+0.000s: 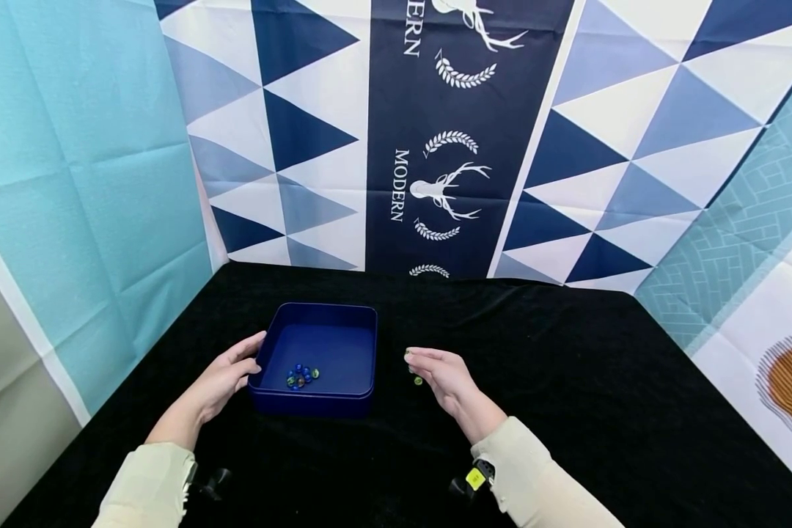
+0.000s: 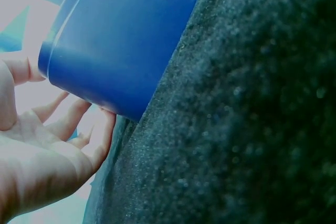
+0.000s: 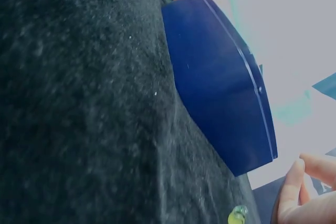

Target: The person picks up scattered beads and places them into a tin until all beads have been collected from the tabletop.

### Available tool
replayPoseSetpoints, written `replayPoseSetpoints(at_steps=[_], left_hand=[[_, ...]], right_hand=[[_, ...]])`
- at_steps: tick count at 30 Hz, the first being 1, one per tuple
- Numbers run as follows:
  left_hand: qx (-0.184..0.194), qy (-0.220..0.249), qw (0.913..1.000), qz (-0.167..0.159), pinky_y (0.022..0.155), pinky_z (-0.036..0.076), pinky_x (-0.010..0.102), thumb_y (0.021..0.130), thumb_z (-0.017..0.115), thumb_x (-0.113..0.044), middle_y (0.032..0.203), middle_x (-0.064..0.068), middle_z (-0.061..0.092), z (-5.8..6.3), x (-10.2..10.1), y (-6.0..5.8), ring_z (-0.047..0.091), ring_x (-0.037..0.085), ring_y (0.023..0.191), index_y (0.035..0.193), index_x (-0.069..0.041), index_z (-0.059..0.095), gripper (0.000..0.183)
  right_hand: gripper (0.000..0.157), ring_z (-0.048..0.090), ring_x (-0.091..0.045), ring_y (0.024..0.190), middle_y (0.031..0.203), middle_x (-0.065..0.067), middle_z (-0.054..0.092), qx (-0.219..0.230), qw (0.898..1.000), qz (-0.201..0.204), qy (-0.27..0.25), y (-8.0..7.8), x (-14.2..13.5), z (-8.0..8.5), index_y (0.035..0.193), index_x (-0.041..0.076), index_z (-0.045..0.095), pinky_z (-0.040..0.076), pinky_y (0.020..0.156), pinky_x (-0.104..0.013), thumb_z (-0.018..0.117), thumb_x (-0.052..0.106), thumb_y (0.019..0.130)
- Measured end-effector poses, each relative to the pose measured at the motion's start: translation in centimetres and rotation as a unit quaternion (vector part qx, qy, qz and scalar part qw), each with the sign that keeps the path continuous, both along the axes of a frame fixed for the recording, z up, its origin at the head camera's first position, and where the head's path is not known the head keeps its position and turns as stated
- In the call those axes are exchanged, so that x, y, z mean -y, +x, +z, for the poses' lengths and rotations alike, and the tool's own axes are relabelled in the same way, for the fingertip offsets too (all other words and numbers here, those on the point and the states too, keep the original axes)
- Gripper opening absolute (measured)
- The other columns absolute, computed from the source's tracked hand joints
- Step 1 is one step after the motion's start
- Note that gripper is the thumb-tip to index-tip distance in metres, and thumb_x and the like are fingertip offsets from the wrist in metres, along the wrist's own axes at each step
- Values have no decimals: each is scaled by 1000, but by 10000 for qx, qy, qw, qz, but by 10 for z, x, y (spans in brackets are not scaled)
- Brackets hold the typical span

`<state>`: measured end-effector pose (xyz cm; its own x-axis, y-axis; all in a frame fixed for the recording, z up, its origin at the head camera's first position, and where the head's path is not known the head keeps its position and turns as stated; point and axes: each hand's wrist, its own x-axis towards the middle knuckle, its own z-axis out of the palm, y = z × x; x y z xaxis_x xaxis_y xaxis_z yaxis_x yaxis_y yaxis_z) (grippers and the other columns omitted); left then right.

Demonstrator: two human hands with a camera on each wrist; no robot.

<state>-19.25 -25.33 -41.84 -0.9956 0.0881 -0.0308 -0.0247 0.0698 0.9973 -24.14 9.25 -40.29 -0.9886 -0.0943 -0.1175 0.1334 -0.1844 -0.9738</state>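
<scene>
A dark blue rectangular box (image 1: 353, 345) stands without a lid on the black cloth. Several glass marbles (image 1: 306, 378), blue, green and one brownish, lie together in its front left part. My left hand (image 1: 223, 378) touches the box's left side, its thumb at the rim and its fingertips (image 2: 109, 113) against the outer wall. To the right of the box, my right hand (image 1: 445, 378) pinches a small greenish marble (image 1: 408, 353) between thumb and forefinger, mostly hidden by the fingertips. Just below those fingers lies a yellow-green marble (image 1: 418, 380) on the cloth.
Black velvety cloth (image 1: 534, 352) covers the table. Patterned blue and white hangings (image 1: 317, 147) stand behind it, with a light blue hanging (image 1: 105, 183) on the left. A dark wrist strap with a yellow tag (image 1: 475, 479) is on my right wrist.
</scene>
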Motion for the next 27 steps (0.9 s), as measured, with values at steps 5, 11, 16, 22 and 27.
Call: replayPoseSetpoints(at_steps=[5,11,16,22,27], left_hand=[[0,19,10000,7,88,39,23,88,41,1,150,22,15,-1,0,-2,26,33,130,148,-3,17,65],[-20,20,10000,-25,95,36,31,88,41,1,150,22,16,-1,2,-2,26,33,130,148,-3,17,65],[-16,-48,10000,-10,97,34,35,89,41,0,150,22,16,2,2,-1,26,33,130,149,-3,16,65],[-20,-32,10000,-15,92,38,28,88,42,0,150,22,16,1,3,0,27,33,129,148,-3,17,65],[-40,-7,10000,-33,90,39,25,89,42,0,150,22,17,0,2,0,27,33,129,148,-2,17,64]], right_hand=[[30,62,-10,82,105,-16,65,-81,9999,-64,-38,0,8,4,110,-15,60,49,80,-27,63,-6,82],[30,64,-12,81,104,-16,66,-216,9998,-41,-7,-1,20,6,110,-15,60,49,82,-28,65,-5,81],[30,64,-13,81,106,-19,65,-366,9992,-8,-146,-4,33,9,109,-16,60,50,81,-29,65,-8,80],[31,64,-11,77,100,-18,67,-491,9986,128,-173,-4,47,14,108,-18,59,50,80,-30,65,-8,80],[30,63,-10,77,96,-14,68,-479,9986,233,-39,-4,57,17,108,-15,61,49,83,-32,66,-7,80]])
